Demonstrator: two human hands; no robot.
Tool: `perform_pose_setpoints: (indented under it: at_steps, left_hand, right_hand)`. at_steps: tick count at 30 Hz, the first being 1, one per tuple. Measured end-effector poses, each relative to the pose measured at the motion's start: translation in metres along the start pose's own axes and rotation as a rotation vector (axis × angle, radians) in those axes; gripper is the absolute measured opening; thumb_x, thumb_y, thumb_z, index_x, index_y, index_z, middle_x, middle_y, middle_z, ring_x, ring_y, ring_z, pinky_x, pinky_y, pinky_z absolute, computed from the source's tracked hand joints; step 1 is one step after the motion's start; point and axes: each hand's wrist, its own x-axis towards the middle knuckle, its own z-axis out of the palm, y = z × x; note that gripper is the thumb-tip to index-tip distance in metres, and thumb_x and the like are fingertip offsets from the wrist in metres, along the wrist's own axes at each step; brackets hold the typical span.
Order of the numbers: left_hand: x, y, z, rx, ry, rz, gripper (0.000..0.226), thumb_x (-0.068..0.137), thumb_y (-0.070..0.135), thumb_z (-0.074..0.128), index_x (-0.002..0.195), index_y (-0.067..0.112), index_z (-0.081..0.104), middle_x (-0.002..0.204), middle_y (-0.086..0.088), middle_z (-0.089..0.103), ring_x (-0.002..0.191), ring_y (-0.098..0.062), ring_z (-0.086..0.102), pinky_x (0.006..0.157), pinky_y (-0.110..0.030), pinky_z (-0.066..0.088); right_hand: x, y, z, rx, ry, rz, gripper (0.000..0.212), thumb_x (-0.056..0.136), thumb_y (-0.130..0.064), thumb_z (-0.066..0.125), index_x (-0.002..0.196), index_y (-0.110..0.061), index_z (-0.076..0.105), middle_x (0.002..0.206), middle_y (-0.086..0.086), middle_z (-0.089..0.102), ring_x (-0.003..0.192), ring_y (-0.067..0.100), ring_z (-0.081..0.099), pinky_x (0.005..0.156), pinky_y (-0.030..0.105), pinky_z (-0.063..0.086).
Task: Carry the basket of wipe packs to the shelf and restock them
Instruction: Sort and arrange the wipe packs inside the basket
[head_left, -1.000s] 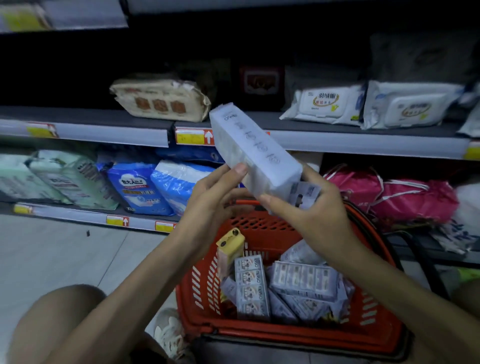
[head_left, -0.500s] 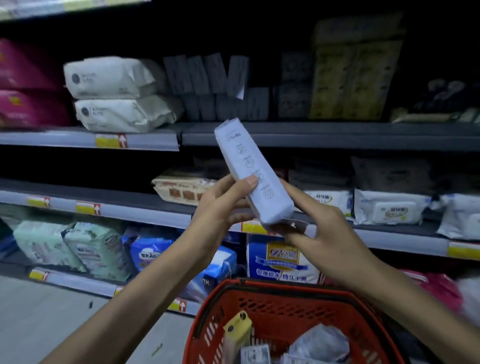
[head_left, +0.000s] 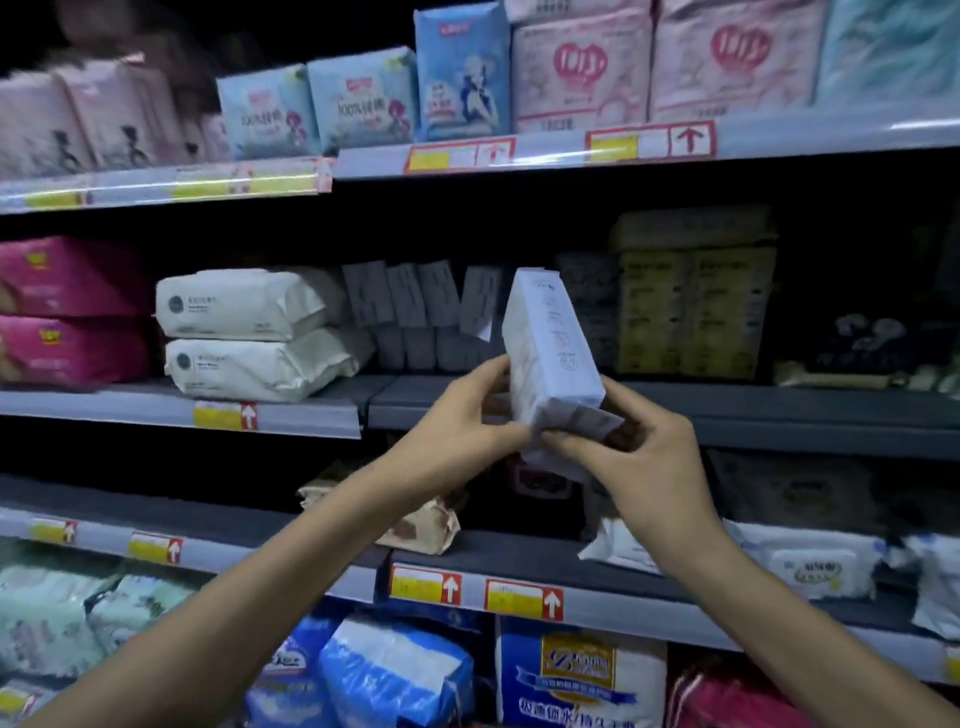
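Fingers (head_left: 488, 372) of our left hand (head_left: 457, 431) and right hand (head_left: 641, 467) are gripping the white wipe pack (head_left: 550, 353) by its lower end; we are holding it upright before the middle shelf (head_left: 779, 410), just right of the grey packs (head_left: 415, 304).

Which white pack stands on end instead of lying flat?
The slim white pack, gripped at its lower end by the left hand and the right hand. The two cream packs left of it lie flat, stacked.

A single wide-angle camera sits on the person's head. It faces forward, straight at the store shelves (head_left: 779, 410) from close by, and several shelf levels fill its view.
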Motion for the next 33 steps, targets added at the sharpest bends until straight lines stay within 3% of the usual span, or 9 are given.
perform_pose_setpoints:
  at_steps: [3,9,12,14,17,19,24,28,33]
  left_hand:
    - [0.025,-0.005,-0.007,0.062,-0.048,0.077,0.063,0.093,0.008,0.074,0.15,0.026,0.051,0.136,0.01,0.068,0.123,-0.008,0.065,0.103,-0.039,0.056]
    - [0.085,-0.021,-0.023,0.053,-0.05,0.05,0.071,0.082,0.009,0.073,0.148,0.021,0.052,0.129,-0.001,0.072,0.118,-0.016,0.07,0.103,-0.045,0.057]
    - [0.116,-0.028,-0.032,0.085,0.052,0.022,0.05,0.084,0.005,0.077,0.131,0.01,0.062,0.116,-0.01,0.075,0.108,-0.023,0.074,0.096,-0.052,0.06]
    - [0.134,-0.027,-0.039,0.165,0.179,0.013,0.028,0.085,0.016,0.08,0.109,0.007,0.068,0.099,-0.01,0.078,0.095,-0.024,0.077,0.087,-0.054,0.061]
    - [0.151,-0.024,-0.042,0.353,0.398,-0.05,0.017,0.087,0.025,0.077,0.087,0.009,0.071,0.071,-0.002,0.077,0.065,-0.014,0.076,0.069,-0.044,0.065]
    - [0.157,-0.025,-0.037,0.538,0.491,-0.108,0.01,0.089,0.017,0.07,0.082,0.01,0.069,0.07,-0.002,0.075,0.062,-0.02,0.074,0.065,-0.042,0.064]
    - [0.155,-0.031,-0.017,0.721,0.546,-0.249,0.017,0.093,0.012,0.064,0.079,0.014,0.054,0.074,-0.003,0.058,0.073,-0.029,0.063,0.054,-0.033,0.041]
    - [0.148,-0.032,-0.008,0.67,0.479,-0.277,0.008,0.092,0.022,0.065,0.093,0.017,0.06,0.084,-0.005,0.067,0.079,-0.03,0.067,0.063,-0.035,0.05]
    - [0.133,-0.022,-0.009,0.612,0.389,-0.323,0.027,0.093,0.028,0.065,0.119,0.021,0.059,0.093,-0.004,0.071,0.085,-0.027,0.07,0.067,-0.036,0.055]
  right_hand:
    - [0.023,0.008,0.001,-0.016,0.041,-0.003,0.06,0.078,-0.005,0.086,0.133,-0.02,0.069,0.114,-0.012,0.077,0.109,0.007,0.072,0.083,0.024,0.061]
    - [0.083,0.026,0.011,-0.011,0.098,-0.018,0.057,0.08,0.001,0.083,0.133,-0.014,0.069,0.109,-0.006,0.079,0.102,0.007,0.074,0.079,0.02,0.059]
    - [0.115,0.028,0.019,-0.067,0.114,-0.026,0.056,0.081,-0.003,0.084,0.133,-0.016,0.068,0.112,-0.008,0.076,0.101,0.0,0.071,0.076,0.016,0.058]
    - [0.142,0.029,0.024,-0.115,0.143,-0.029,0.039,0.082,-0.007,0.084,0.119,-0.017,0.074,0.104,-0.007,0.077,0.095,0.001,0.072,0.074,0.017,0.059]
    - [0.181,0.033,0.034,-0.208,0.238,0.026,0.013,0.081,-0.01,0.085,0.084,-0.013,0.073,0.079,-0.003,0.072,0.072,0.01,0.069,0.058,0.024,0.055]
    - [0.198,0.041,0.044,-0.255,0.278,0.127,0.012,0.082,-0.007,0.081,0.086,-0.01,0.07,0.077,-0.001,0.067,0.072,0.014,0.064,0.057,0.025,0.05]
    - [0.203,0.069,0.052,-0.388,0.295,0.32,0.016,0.09,-0.013,0.076,0.102,-0.004,0.071,0.091,0.006,0.066,0.085,0.026,0.064,0.067,0.028,0.049]
    - [0.2,0.062,0.045,-0.44,0.251,0.325,0.042,0.089,-0.02,0.08,0.126,-0.005,0.068,0.109,0.013,0.07,0.097,0.028,0.066,0.071,0.027,0.048]
    - [0.189,0.047,0.043,-0.533,0.183,0.359,0.031,0.086,-0.015,0.081,0.112,-0.005,0.068,0.108,0.013,0.07,0.088,0.024,0.064,0.06,0.026,0.048]
